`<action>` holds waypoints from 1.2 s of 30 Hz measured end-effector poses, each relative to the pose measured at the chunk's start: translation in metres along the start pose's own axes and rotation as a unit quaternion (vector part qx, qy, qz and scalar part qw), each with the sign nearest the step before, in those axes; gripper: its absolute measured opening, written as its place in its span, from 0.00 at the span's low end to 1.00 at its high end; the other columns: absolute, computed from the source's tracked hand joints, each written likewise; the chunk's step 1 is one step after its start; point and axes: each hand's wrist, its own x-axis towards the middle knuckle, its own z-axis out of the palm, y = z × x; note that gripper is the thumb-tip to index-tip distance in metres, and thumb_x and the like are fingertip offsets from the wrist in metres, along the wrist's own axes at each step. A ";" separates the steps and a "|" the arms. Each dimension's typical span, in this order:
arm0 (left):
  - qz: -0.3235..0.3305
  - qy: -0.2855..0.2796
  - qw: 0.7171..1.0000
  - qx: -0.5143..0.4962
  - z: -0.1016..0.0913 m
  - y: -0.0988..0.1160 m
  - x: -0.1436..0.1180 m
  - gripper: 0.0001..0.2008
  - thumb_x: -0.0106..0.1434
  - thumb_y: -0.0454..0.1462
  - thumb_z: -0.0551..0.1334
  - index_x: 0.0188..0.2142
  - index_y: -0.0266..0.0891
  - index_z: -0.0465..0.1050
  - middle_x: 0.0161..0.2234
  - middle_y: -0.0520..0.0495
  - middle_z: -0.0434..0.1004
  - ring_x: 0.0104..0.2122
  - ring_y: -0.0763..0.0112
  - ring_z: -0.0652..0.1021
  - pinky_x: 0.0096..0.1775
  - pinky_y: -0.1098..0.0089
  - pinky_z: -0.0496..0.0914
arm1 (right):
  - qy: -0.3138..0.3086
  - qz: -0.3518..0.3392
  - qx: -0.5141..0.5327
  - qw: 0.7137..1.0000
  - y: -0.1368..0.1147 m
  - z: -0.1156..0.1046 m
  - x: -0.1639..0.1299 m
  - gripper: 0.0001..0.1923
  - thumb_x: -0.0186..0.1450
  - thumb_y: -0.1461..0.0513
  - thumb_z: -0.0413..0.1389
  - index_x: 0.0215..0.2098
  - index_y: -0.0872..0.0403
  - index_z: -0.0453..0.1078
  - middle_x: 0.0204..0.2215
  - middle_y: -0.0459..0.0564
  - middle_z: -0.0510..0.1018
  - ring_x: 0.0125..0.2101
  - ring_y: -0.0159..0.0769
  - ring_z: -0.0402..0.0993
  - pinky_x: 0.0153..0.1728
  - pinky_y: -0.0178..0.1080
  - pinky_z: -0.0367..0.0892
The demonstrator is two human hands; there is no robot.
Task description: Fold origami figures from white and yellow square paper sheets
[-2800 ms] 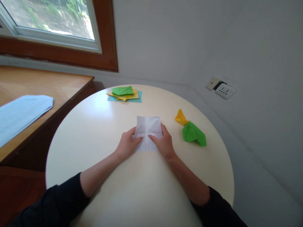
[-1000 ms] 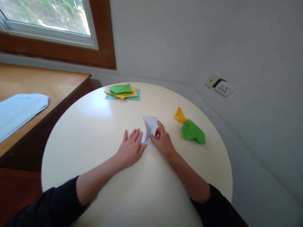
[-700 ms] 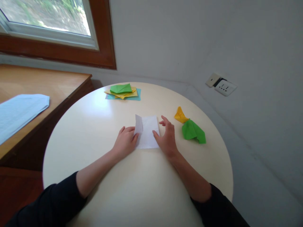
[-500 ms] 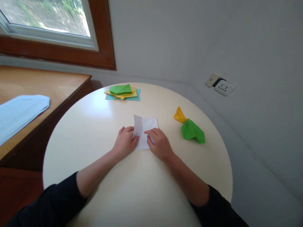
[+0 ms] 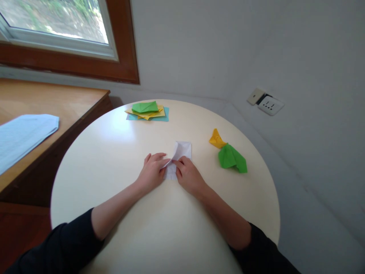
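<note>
"On the round table (image 5: 168,228), where's the white paper (image 5: 184,147)?"
"Near the middle, between the left hand (image 5: 152,169) and the right hand (image 5: 190,176)."
"Changed?"
"Half a second ago its left flap stood up; now it curls over rightward."
"And the grips?"
"Left pinches the left edge; right has fingertips on the fold, but whether it pinches, I can't tell."
</note>
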 end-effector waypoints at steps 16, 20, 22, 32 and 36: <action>0.078 -0.045 0.981 0.174 0.002 0.023 -0.021 0.32 0.63 0.52 0.43 0.57 0.31 0.56 0.61 0.35 0.52 0.60 0.50 0.53 0.57 0.44 0.43 | 0.041 0.073 0.197 0.977 0.026 -0.013 0.006 0.13 0.56 0.72 0.47 0.29 0.56 0.73 0.28 0.49 0.76 0.30 0.34 0.71 0.35 0.36 0.65; 0.101 -0.038 0.976 0.187 0.003 0.030 -0.026 0.33 0.64 0.51 0.41 0.57 0.27 0.56 0.60 0.34 0.53 0.60 0.54 0.54 0.59 0.49 0.44 | 0.040 0.064 0.207 0.975 0.028 -0.012 0.005 0.12 0.56 0.71 0.47 0.29 0.56 0.72 0.28 0.50 0.77 0.30 0.33 0.71 0.33 0.35 0.65; 0.100 -0.042 0.976 0.190 0.005 0.032 -0.029 0.33 0.64 0.50 0.40 0.58 0.27 0.55 0.59 0.33 0.55 0.60 0.55 0.55 0.59 0.51 0.45 | 0.037 0.060 0.220 0.973 0.028 -0.012 0.005 0.12 0.57 0.70 0.47 0.30 0.57 0.72 0.29 0.50 0.77 0.29 0.33 0.71 0.32 0.34 0.65; 0.081 -0.042 0.974 0.207 0.008 0.029 -0.027 0.31 0.65 0.49 0.41 0.58 0.27 0.55 0.59 0.34 0.55 0.59 0.55 0.57 0.58 0.53 0.49 | 0.066 0.038 0.193 0.978 0.023 -0.012 0.005 0.12 0.56 0.71 0.47 0.28 0.57 0.72 0.27 0.50 0.76 0.27 0.32 0.70 0.30 0.34 0.64; 0.065 -0.042 0.975 0.208 0.009 0.026 -0.025 0.32 0.65 0.49 0.40 0.59 0.26 0.53 0.60 0.34 0.53 0.60 0.55 0.55 0.58 0.53 0.49 | 0.080 0.027 0.184 0.979 0.023 -0.011 0.004 0.12 0.55 0.72 0.47 0.26 0.56 0.70 0.24 0.48 0.74 0.25 0.31 0.68 0.29 0.33 0.64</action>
